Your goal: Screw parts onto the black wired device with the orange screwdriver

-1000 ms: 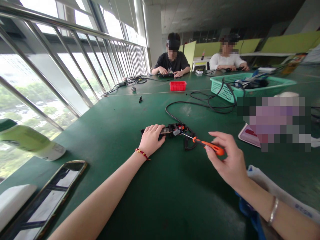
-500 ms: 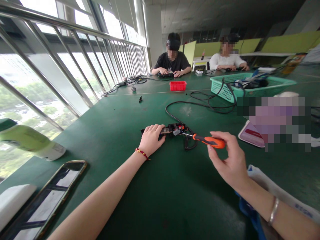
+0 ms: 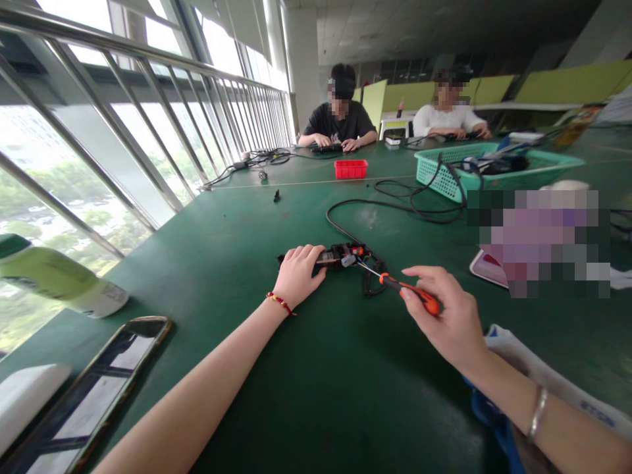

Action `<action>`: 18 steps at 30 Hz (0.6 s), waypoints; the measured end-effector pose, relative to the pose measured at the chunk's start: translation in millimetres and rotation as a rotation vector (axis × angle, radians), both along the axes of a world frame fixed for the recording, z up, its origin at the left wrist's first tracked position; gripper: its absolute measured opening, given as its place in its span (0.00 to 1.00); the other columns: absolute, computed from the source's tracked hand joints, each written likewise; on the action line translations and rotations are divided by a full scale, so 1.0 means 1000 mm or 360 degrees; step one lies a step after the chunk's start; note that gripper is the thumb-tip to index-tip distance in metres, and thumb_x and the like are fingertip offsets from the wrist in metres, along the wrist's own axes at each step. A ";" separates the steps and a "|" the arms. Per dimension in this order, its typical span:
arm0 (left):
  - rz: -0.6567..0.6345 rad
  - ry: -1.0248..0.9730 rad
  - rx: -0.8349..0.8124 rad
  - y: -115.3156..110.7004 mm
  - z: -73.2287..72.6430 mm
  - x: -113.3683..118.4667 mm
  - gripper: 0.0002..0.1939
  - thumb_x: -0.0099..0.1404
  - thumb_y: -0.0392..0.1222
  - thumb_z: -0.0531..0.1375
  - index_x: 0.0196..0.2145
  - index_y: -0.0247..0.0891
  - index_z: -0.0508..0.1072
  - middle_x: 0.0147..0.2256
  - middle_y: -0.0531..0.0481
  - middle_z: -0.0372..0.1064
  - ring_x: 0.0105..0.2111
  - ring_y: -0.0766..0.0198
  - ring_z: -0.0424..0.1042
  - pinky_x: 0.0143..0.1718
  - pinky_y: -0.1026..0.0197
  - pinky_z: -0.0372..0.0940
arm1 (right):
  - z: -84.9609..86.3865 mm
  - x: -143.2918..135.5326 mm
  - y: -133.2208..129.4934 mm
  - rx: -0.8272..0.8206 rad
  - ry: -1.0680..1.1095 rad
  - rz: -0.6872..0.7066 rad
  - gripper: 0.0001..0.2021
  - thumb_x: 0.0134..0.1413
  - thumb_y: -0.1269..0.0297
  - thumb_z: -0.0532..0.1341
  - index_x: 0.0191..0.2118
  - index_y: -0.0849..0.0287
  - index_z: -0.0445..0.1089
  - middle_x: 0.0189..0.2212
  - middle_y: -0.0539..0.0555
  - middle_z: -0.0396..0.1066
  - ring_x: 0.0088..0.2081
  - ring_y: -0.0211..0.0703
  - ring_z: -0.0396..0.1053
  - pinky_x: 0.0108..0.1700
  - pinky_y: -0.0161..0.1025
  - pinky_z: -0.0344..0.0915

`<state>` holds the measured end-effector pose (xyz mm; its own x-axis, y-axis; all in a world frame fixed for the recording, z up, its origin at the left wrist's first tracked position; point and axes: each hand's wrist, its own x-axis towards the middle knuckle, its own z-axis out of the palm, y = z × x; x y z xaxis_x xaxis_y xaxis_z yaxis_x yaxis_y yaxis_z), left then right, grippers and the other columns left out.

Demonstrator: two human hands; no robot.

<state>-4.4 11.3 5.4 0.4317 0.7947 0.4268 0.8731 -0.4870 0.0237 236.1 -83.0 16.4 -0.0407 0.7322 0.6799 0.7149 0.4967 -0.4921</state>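
Observation:
Near the middle of the green table (image 3: pixel 296 368), my left hand (image 3: pixel 302 273) is wrapped over the left part of a black device (image 3: pixel 340 255). Small wires and a red part show at the device's right end. My right hand (image 3: pixel 447 313) holds an orange and black screwdriver (image 3: pixel 417 295) between thumb and fingers. Its thin shaft points up and left, with the tip at the wires; exactly what the tip touches is too small to tell. A black cable (image 3: pixel 340 226) runs behind the device.
A red box (image 3: pixel 351 169) and a green basket (image 3: pixel 543 166) with tools stand farther back. Two people sit across the table. At the left lie a phone (image 3: pixel 99 388) and a green bottle (image 3: pixel 54 276). A small black piece (image 3: pixel 276 195) lies beyond my left hand.
The screwdriver's handle has tilted down toward me, and my right hand has shifted slightly left with it. My left hand stays on the device.

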 end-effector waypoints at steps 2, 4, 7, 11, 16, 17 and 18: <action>-0.0001 0.0000 -0.0002 0.000 0.000 0.000 0.16 0.62 0.42 0.53 0.47 0.38 0.64 0.42 0.46 0.68 0.42 0.56 0.66 0.46 0.54 0.59 | 0.000 0.000 0.000 -0.0045 0.0001 -0.0020 0.09 0.54 0.63 0.57 0.42 0.56 0.65 0.20 0.47 0.64 0.27 0.41 0.66 0.34 0.40 0.64; -0.0001 -0.0002 -0.0005 0.000 0.000 0.000 0.16 0.62 0.42 0.53 0.47 0.38 0.64 0.42 0.46 0.68 0.42 0.56 0.66 0.46 0.54 0.59 | -0.001 0.000 0.001 0.0040 0.0069 -0.0052 0.12 0.53 0.63 0.58 0.44 0.57 0.64 0.28 0.51 0.68 0.31 0.42 0.68 0.36 0.41 0.65; 0.0001 -0.0007 -0.0007 -0.001 0.000 0.000 0.16 0.62 0.41 0.53 0.47 0.38 0.64 0.41 0.46 0.68 0.41 0.56 0.66 0.45 0.54 0.59 | -0.002 0.001 0.002 0.0179 0.0103 -0.0057 0.14 0.51 0.64 0.59 0.45 0.57 0.63 0.38 0.56 0.69 0.38 0.45 0.68 0.41 0.43 0.65; -0.0003 -0.0005 -0.0004 -0.001 0.001 0.000 0.16 0.61 0.41 0.53 0.47 0.38 0.65 0.42 0.46 0.68 0.41 0.56 0.66 0.45 0.54 0.59 | -0.001 0.002 0.001 -0.0025 0.0062 -0.0054 0.12 0.53 0.61 0.57 0.43 0.56 0.64 0.24 0.49 0.67 0.28 0.41 0.67 0.36 0.41 0.65; -0.0010 -0.0008 0.0004 -0.001 0.001 0.000 0.16 0.61 0.41 0.53 0.47 0.38 0.65 0.42 0.46 0.68 0.41 0.56 0.66 0.45 0.53 0.59 | -0.002 0.001 0.001 -0.0026 0.0124 -0.0085 0.14 0.53 0.61 0.58 0.46 0.57 0.63 0.29 0.51 0.68 0.31 0.41 0.68 0.36 0.41 0.65; -0.0008 -0.0005 0.0004 -0.001 0.001 0.000 0.16 0.61 0.41 0.53 0.47 0.38 0.65 0.42 0.46 0.68 0.41 0.56 0.66 0.45 0.54 0.59 | -0.003 0.001 0.001 0.0046 0.0145 -0.0090 0.16 0.52 0.62 0.58 0.47 0.57 0.62 0.33 0.53 0.68 0.34 0.42 0.68 0.38 0.41 0.66; -0.0007 -0.0001 0.0005 -0.001 0.001 0.000 0.16 0.61 0.41 0.53 0.47 0.38 0.65 0.42 0.46 0.68 0.41 0.56 0.66 0.45 0.54 0.59 | -0.003 0.000 0.001 0.0116 0.0157 -0.0087 0.16 0.51 0.63 0.59 0.47 0.57 0.62 0.37 0.55 0.68 0.37 0.44 0.69 0.40 0.42 0.66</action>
<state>-4.5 10.6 6.1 0.4346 0.7915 0.4297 0.8710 -0.4907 0.0228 236.5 -81.5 13.7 0.0675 0.6802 0.7299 0.6917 0.4953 -0.5255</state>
